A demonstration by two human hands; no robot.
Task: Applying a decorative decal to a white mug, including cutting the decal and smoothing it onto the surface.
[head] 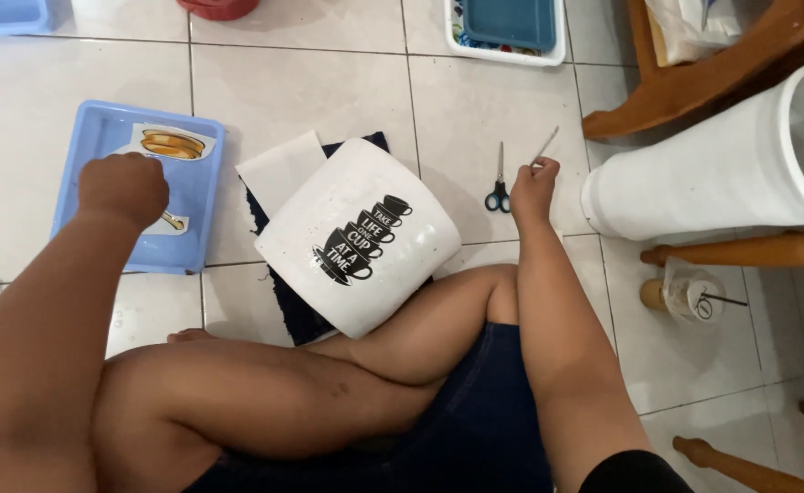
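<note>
White pot (356, 237) between blue tray (100, 128) and scissors (499, 194).

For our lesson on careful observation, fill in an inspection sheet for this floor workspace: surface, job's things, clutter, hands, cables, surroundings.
Surface: pale tiled floor, a dark mat under the pot.
Job's things: white pot with a black cup decal lying on its side against the knee; blue tray holding cut-out pictures; thin tool; scissors on the tile.
Clutter: white sheet beside the pot; small jar.
Hands: left hand closed over the tray; right hand pinching the thin tool.
Cables: nothing seen.
Surroundings: second white pot on its side, wooden furniture, blue bin.
</note>
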